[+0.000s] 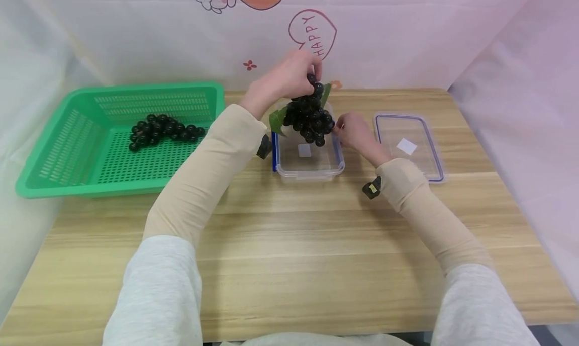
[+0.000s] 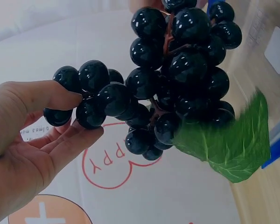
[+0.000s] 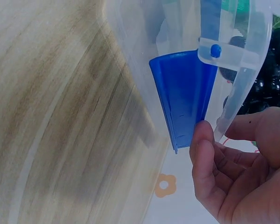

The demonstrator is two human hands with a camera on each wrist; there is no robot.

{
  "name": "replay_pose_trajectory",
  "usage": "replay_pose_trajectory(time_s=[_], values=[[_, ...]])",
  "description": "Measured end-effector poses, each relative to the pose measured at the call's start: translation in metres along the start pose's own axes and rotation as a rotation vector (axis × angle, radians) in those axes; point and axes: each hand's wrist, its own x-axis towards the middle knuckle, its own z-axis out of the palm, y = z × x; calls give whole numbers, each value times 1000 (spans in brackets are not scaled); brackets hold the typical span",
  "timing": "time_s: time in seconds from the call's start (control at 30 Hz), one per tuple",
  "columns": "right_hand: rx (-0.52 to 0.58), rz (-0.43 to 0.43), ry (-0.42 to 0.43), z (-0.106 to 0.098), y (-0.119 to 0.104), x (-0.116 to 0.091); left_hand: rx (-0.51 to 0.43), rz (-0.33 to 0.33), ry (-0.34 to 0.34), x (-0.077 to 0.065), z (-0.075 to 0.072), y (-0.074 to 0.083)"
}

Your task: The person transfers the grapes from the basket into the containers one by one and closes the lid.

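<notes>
A bunch of dark grapes (image 1: pixel 309 115) with green leaves hangs over a clear plastic container (image 1: pixel 312 172). My left hand (image 1: pixel 296 74) pinches the upper end of the bunch between thumb and fingers, as the left wrist view shows closely with the grapes (image 2: pixel 189 67) and a leaf (image 2: pixel 228 140). At the container's right side is my right hand (image 1: pixel 357 135). In the right wrist view, its thumb and fingers pinch the container's rim beside a blue side latch (image 3: pixel 184 98), which hangs down.
On the left stands a green plastic basket (image 1: pixel 108 189) with more dark grapes (image 1: pixel 156 130) inside. A clear lid (image 1: pixel 409 157) with a blue seal lies right of the container on the wooden table (image 1: pixel 316 265). A printed white cloth (image 1: pixel 384 44) hangs behind.
</notes>
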Motion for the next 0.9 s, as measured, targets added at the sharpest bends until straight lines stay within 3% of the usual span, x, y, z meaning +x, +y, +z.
replay_pose_trajectory(time_s=[0.27,0.6,0.9], values=[[21,-3,13,-2,3,0,-25,56,55,0,2,12],[163,-18,37,0,8,1,-34,87,16,2,10,8],[189,-3,18,5,7,2,-46,109,28,2,15,6]])
